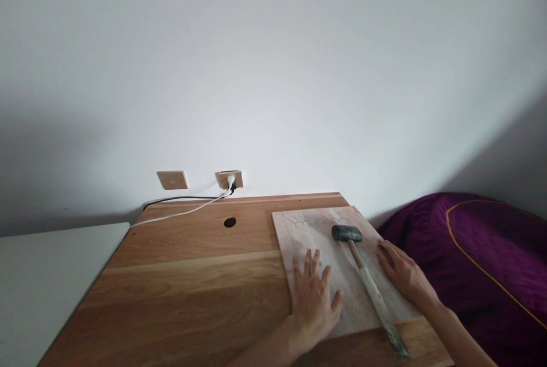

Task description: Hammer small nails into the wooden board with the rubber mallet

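**Both hands flat on the board, mallet lying loose between them**

Left hand [315, 298] lies palm down on the near part of a pale board [307, 230], its fingers [307, 261] spread wide and pointing to the far side, holding nothing. Right hand [401, 276] rests just as flat along the board's right edge, fingers stretched out loosely and close together, also gripping nothing.

Between the two hands lies a mallet [371, 287]. Neither hand touches it. Its dark head sits on the far side, beyond the fingertips of both hands, and its pale wooden handle runs back toward the near right, passing closer to the right hand than to the left thumb. The handle's worn end juts past the near edge of the board and over the table [192, 276].

Board and mallet occupy the right end of the wooden table, the board set slightly askew. Further left, toward the far edge, the tabletop has a round hole [229, 222]. A white cable [183, 213] trails across the far left corner up to a wall socket [229, 179], where a plug sits; a second plate [172, 179] is mounted just left of it on the white wall. A white surface [43, 276] adjoins the table on the left, and a purple cushion [482, 264] with thin yellow piping bulks up on the right.
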A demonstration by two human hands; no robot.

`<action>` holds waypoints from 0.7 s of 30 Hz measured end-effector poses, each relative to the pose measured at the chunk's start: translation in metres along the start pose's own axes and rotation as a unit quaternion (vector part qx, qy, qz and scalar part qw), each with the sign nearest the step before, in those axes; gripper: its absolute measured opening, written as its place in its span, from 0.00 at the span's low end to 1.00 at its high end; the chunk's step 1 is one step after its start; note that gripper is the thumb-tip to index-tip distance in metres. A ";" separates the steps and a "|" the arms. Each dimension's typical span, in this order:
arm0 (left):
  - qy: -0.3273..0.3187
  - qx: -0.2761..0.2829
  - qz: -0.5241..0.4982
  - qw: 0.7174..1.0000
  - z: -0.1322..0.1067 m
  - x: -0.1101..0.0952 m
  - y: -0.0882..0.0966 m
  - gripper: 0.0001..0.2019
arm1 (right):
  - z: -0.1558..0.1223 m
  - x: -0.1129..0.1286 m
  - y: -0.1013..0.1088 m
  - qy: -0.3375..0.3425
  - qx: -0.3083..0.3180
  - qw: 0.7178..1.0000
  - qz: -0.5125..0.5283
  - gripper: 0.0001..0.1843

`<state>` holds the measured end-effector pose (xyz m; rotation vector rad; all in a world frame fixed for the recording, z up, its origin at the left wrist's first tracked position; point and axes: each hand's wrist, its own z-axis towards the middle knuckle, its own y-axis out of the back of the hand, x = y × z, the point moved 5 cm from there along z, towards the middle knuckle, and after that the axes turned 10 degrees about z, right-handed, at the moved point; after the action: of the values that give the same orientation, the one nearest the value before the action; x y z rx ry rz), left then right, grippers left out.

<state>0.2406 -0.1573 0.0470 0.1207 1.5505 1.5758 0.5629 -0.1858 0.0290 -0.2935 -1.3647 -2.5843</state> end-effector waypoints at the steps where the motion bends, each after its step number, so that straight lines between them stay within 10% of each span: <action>1: -0.008 -0.010 -0.007 1.000 -0.002 0.000 0.001 0.25 | 0.002 0.002 0.003 0.013 -0.001 1.000 -0.005 0.23; 8: -0.078 -0.030 0.018 0.996 -0.029 0.050 0.051 0.21 | 0.025 0.088 0.010 -0.005 -0.072 0.997 0.010 0.17; 14: -0.012 -0.104 0.171 0.980 -0.043 0.181 0.122 0.16 | 0.060 0.287 -0.056 0.073 0.168 0.956 0.230 0.15; 21: 0.016 -0.159 0.240 0.957 -0.069 0.257 0.161 0.17 | 0.093 0.426 -0.148 0.048 0.153 0.957 0.242 0.21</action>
<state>-0.0368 -0.0181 0.0396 0.3102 1.3290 2.1994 0.1217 -0.0636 0.0777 -0.3879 -1.4210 -1.9381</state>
